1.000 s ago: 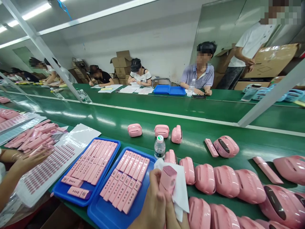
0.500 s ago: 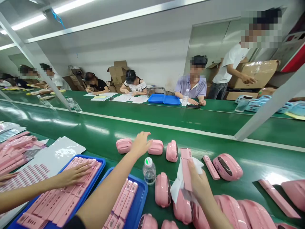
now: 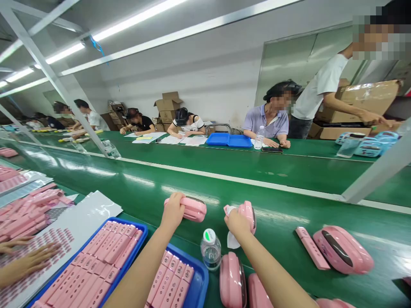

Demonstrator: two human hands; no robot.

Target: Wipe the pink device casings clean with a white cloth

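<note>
My left hand [image 3: 173,211] is closed around the end of a pink rounded plastic case [image 3: 195,209] on the green bench. My right hand [image 3: 236,223] is closed on a white tissue [image 3: 233,241] and a pink bar [image 3: 226,209], mostly hidden by the fingers. Right behind that hand stands another pink case [image 3: 248,212]; whether the hand touches it, I cannot tell. A clear bottle [image 3: 211,252] with a white and green cap stands between my forearms. Closer to me is one more upright pink case [image 3: 231,280].
Two blue trays [image 3: 143,226] [image 3: 203,273] hold rows of pink bars. A co-worker's hand [image 3: 35,261] rests on a sticker sheet [image 3: 64,231] at left. To the right lie a pink bar [image 3: 312,248] and a dark-windowed case [image 3: 345,250]. A metal post [image 3: 369,171] slants up at right.
My left hand has come down and closed on a pink case. My right hand has moved forward and left with the bar and tissue. The co-worker's hand has left the tray for the sticker sheet.
</note>
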